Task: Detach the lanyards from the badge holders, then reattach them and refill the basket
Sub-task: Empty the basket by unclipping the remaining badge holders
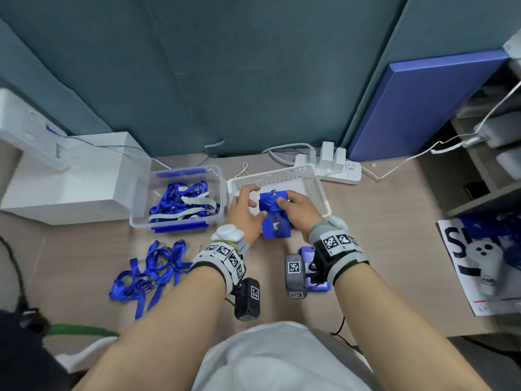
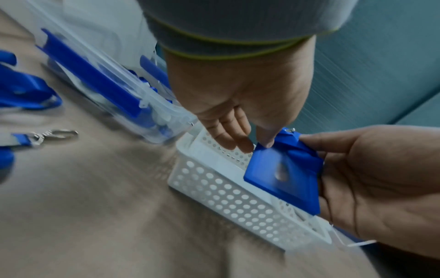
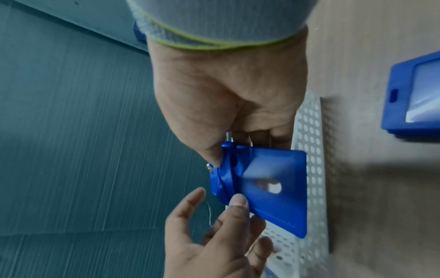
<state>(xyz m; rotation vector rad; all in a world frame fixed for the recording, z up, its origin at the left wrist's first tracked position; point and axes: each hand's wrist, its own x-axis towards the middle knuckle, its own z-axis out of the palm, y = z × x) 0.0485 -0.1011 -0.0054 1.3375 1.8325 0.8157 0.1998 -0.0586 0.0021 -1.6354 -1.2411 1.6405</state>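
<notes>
A blue badge holder [image 1: 275,221] with a blue lanyard wound round its top is held over the front edge of the white perforated basket [image 1: 282,172]. My right hand [image 1: 293,206] grips it, thumb on the wound strap [image 3: 226,175] and fingers behind. My left hand [image 1: 248,204] is spread open, and only its thumb tip [image 2: 266,143] touches the holder's edge [image 2: 283,180]. No other holder shows inside the basket [image 2: 226,197]. More blue badge holders [image 1: 308,253] lie on the table under my right wrist.
A clear bin [image 1: 180,201] with blue and grey lanyards stands left of the basket. Loose blue lanyards [image 1: 149,269] lie in front of it. A power strip [image 1: 335,167] sits behind the basket, a white box [image 1: 70,187] far left, a magazine [image 1: 485,266] at right.
</notes>
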